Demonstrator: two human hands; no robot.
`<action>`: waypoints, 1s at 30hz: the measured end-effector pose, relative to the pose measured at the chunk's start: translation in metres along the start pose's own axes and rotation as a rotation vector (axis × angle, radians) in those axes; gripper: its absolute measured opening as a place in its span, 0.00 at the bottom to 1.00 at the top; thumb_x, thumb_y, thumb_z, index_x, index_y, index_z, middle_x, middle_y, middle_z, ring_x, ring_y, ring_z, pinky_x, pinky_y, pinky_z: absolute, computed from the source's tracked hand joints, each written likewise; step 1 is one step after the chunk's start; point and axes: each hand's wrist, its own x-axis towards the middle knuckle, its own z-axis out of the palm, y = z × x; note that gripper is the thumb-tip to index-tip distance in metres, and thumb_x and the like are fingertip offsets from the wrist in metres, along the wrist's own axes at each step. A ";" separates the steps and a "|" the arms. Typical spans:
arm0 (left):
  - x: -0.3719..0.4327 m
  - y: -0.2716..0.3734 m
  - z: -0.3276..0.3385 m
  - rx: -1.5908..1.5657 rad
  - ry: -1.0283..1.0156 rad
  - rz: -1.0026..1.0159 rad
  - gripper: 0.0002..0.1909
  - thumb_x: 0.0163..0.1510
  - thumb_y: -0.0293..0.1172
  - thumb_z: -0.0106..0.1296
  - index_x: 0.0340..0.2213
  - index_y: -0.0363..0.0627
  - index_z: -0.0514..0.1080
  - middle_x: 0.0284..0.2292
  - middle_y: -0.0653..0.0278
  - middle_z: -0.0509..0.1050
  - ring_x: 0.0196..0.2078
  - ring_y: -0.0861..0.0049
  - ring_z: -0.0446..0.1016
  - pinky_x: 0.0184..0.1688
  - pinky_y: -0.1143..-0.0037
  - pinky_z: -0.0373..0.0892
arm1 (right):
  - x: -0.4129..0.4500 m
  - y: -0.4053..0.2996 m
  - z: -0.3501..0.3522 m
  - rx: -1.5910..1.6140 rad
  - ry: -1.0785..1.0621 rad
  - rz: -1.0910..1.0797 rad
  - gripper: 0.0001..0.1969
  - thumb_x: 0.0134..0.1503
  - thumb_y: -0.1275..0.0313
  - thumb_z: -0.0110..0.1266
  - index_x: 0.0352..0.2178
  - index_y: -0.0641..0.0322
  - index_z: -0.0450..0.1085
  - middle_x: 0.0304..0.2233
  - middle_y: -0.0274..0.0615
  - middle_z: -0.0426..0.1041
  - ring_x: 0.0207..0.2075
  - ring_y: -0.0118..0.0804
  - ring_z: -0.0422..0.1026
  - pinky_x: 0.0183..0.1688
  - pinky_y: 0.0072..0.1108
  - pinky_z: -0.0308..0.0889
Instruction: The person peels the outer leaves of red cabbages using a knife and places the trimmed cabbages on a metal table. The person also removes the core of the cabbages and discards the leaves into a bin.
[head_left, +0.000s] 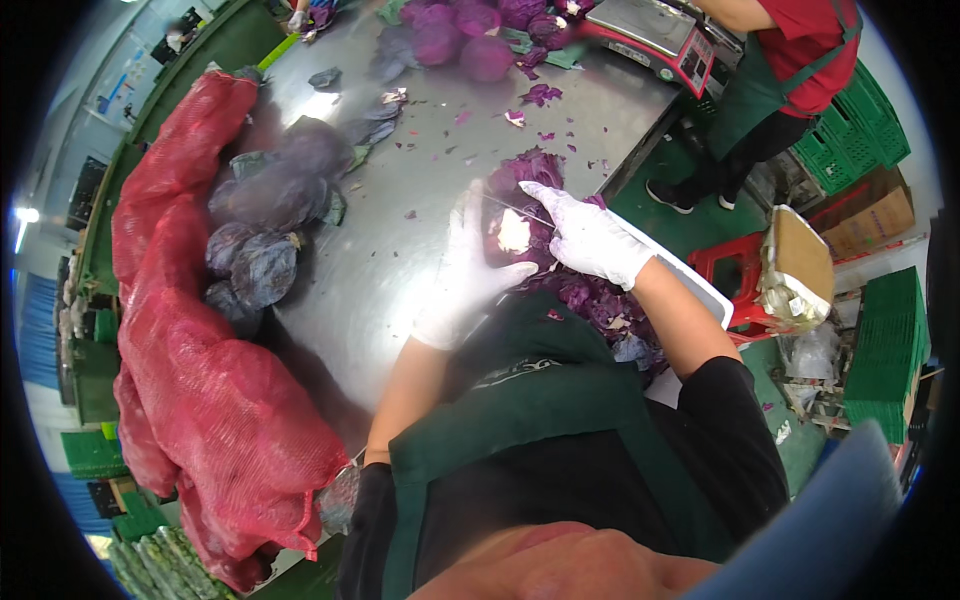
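My left hand (466, 266), in a white glove, cups the near left side of a red cabbage (514, 231), thumb and fingers spread around it. A pale cut patch shows on the cabbage's upper face. In my gloved right hand (596, 236) is a knife (519, 208), its thin blade lying across the cabbage just above that patch. The handle is hidden in my fist. Loose purple leaves (541, 166) lie just beyond the cabbage. More trimmed leaves (592, 300) are heaped below my right wrist, beside a white container's rim (682, 266).
Red mesh sacks (225, 375) line the steel table's (390, 225) left side, beside dark untrimmed cabbages (262, 270). Trimmed cabbages (450, 37) are piled at the far end near a red scale (660, 45). A co-worker in a green apron (757, 105) stands right, near a red stool (727, 270).
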 end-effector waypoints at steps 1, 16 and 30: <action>0.000 -0.003 0.003 -0.004 0.017 0.000 0.62 0.36 0.41 0.73 0.67 0.38 0.48 0.60 0.43 0.58 0.65 0.52 0.59 0.67 0.64 0.59 | -0.001 -0.001 -0.001 0.001 -0.014 0.026 0.35 0.54 0.78 0.49 0.65 0.55 0.56 0.63 0.57 0.62 0.58 0.57 0.69 0.59 0.36 0.65; 0.020 -0.013 -0.011 -0.144 0.078 -0.016 0.51 0.37 0.36 0.75 0.61 0.38 0.62 0.54 0.51 0.69 0.58 0.60 0.69 0.63 0.70 0.64 | 0.024 0.038 -0.003 0.015 0.010 -0.018 0.35 0.49 0.79 0.46 0.63 0.63 0.60 0.58 0.63 0.68 0.59 0.54 0.69 0.61 0.31 0.63; 0.021 -0.016 0.027 0.136 0.087 0.221 0.58 0.32 0.43 0.77 0.60 0.33 0.58 0.60 0.45 0.62 0.64 0.50 0.61 0.66 0.62 0.58 | 0.020 0.026 0.002 -0.167 -0.009 0.100 0.31 0.59 0.70 0.50 0.64 0.57 0.53 0.48 0.64 0.73 0.47 0.62 0.75 0.50 0.42 0.69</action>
